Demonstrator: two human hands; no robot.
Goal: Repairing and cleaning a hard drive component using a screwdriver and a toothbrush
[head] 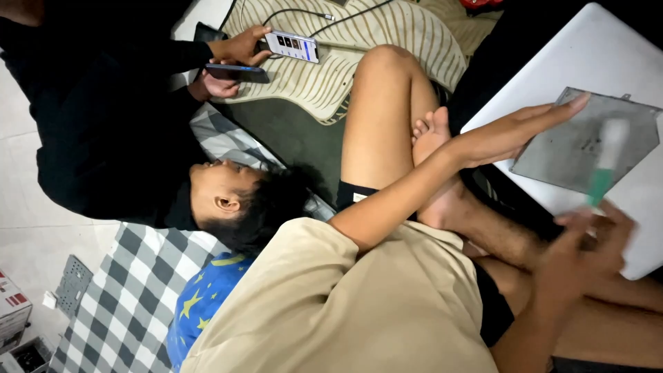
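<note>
Nearest the camera, the right hand [583,245] is closed around a green-handled screwdriver [606,169], blurred, with its pale upper part lying over the grey metal plate [583,141]. The plate looks like a flat drive casing and rests on a closed white laptop [552,76], which sits on the person's crossed legs; there is no desk under it. The left hand [514,131] lies flat with fingers straight, its grip apart, pressing on the plate's near edge to steady it.

Judging from this, the work is at an early or middle stage: the plate is still whole and lying flat, no loose screws or separated parts show, and whether the screwdriver tip is seated cannot be told through the blur.

Beyond the knees, another person in black lies on a checked blanket [131,304] beside a blue star-print pillow [204,293], holding a lit phone [292,46] and a second dark one. Past them is a cream patterned mat [387,34] with a cable, and tiled floor [27,207] at the left.
</note>
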